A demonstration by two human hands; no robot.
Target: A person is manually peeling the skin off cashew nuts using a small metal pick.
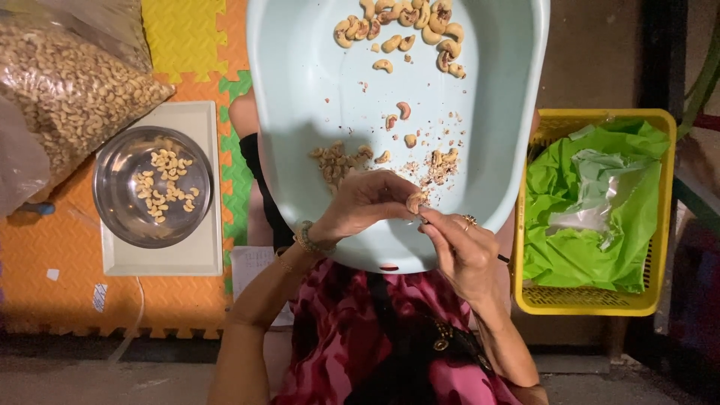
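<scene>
Over the pale blue basin's [517,112] near rim: your left hand [364,204] pinches a cashew [415,201] in its fingers; your right hand [461,251], just right, grips a thin tool, tip touching the nut.

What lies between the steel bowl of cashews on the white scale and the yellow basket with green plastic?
In the head view, the pale blue plastic tub with scattered cashews, and both hands, left and right, working one nut.

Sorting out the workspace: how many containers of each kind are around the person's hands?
Light blue plastic tub: 1
Steel bowl: 1
Yellow basket: 1
Clear bag of cashews: 1
Total: 4
</scene>
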